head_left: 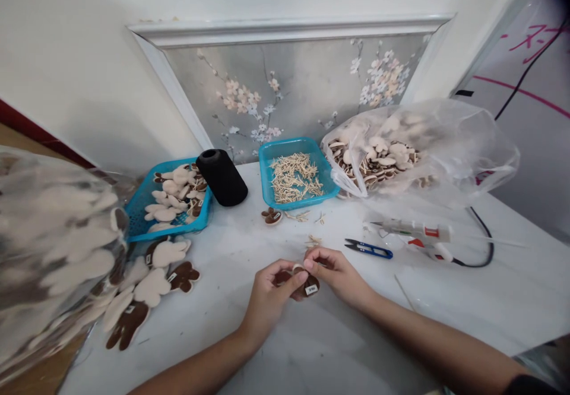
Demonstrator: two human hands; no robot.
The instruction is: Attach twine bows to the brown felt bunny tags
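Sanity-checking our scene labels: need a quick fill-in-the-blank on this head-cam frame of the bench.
The left hand and right hand hold a brown piece bearing a small white ____.
The teal tray holds a heap of thin wooden ____.
The thread snips have ____ handles.
The clear plastic bag lies to the ____ of the teal tray.

Missing words: label; sticks; blue; right.

Head-worn camera — faces forward and down — hands close, wall beyond.
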